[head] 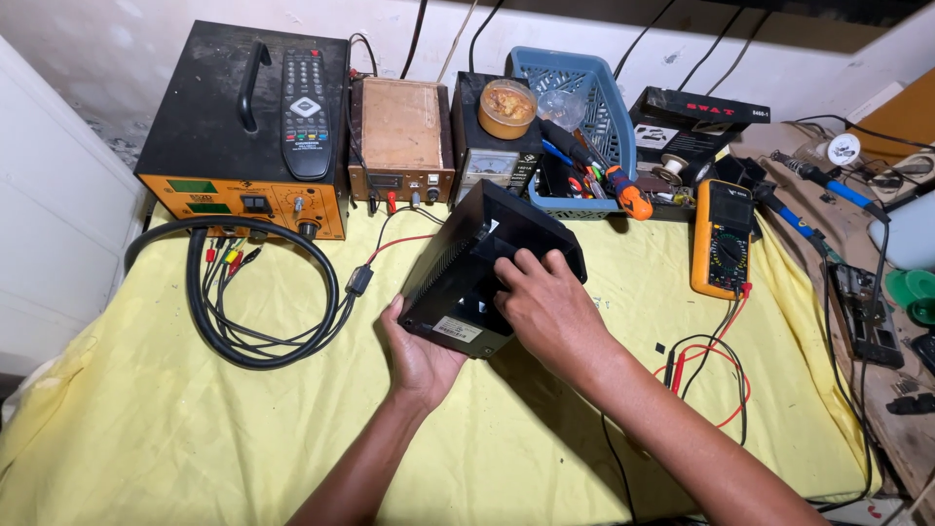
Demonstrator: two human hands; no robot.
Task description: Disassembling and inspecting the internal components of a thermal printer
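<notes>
Black plastic housing (477, 268), box-shaped with a vented side and a pale label near its lower edge, is tilted up off the yellow cloth (146, 429) at the middle of the table, open side turned toward the back wall. Left hand (421, 356) cups the lower near corner from beneath, palm up, fingers wrapped under the edge. Right hand (550, 307) lies over the top right side, fingertips curled onto the upper face; both hands are closed on the housing, neither free. Judgement: the shell looks light and hollow, so the grip wants to stay on corners and edges, not the thin vented wall, with the left palm carrying the weight while the right steadies and turns. Just left of the housing, a coiled black cable (255, 292) with a ferrite lump lies on the cloth, and a red lead (399, 244) runs close behind the shell; worth keeping both from snagging as it is turned. Behind stand an orange-fronted power supply (243, 200) with a remote control (306, 112) on top, a small brown unit (401, 141) and a blue basket (575, 117) of tools. Well to the right, a yellow multimeter (722, 239) lies with its red and black probe leads looped on the cloth.
</notes>
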